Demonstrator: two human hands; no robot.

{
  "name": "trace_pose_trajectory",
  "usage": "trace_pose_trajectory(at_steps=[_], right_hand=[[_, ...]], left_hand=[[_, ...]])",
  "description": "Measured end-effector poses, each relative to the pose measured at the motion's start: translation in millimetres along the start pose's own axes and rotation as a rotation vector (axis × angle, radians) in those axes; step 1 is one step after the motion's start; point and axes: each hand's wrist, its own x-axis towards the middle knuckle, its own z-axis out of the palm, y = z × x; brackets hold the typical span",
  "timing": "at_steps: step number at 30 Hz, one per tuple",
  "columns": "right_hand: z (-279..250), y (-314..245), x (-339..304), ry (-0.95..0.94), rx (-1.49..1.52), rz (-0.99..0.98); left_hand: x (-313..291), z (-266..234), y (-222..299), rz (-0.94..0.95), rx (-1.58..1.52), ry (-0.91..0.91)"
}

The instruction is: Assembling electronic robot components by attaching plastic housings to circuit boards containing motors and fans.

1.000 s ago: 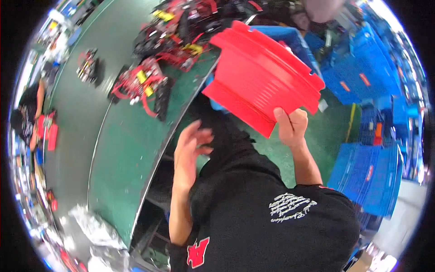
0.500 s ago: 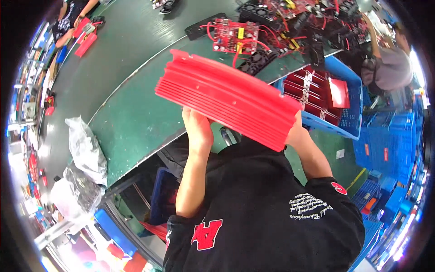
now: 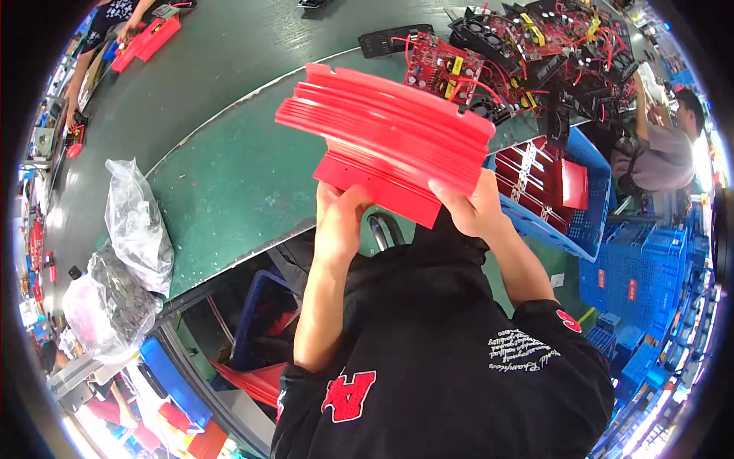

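Observation:
A long red metal casing (image 3: 382, 126) with ribbed sides is held up in front of my body, above the near edge of the green table. From under it sticks out a flat red panel (image 3: 378, 191) with small holes; I cannot tell whether the two are joined. My left hand (image 3: 340, 218) pinches this panel at its left part, thumb on top. At the casing's lower right end, my right hand (image 3: 478, 206) grips with the thumb on the ribs, its other fingers partly hidden behind.
Red circuit boards (image 3: 443, 69) with wires and black fans are heaped at the far right of the table (image 3: 229, 183). A blue crate (image 3: 592, 222) at right holds red metal parts. Clear plastic bags (image 3: 138, 229) lie at left. Co-workers are at far left and right.
The casing has tilted and turned, so the flat panel beneath now shows. My left thumb has come onto the panel, and my right thumb lies over the ribs.

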Motion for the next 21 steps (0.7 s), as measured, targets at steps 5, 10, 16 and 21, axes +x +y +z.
trace_pose_trajectory(at_steps=[5,10,16,21], right_hand=[[10.5,5.5,5.0,0.122,0.846,0.528],[21.3,6.1,26.6,0.207,1.122,0.785],[27.5,17.1,52.6,-0.141,1.347,0.725],[58.5,21.0,140.8,-0.276,0.67,0.832]], left_hand=[[-28.5,-18.2,25.6,0.147,0.074,0.477],[-49.0,-52.8,66.3,0.48,0.749,0.55],[-31.5,-9.9,94.0,1.016,1.875,0.07],[-12.4,-62.4,62.4,0.975,1.803,0.138]])
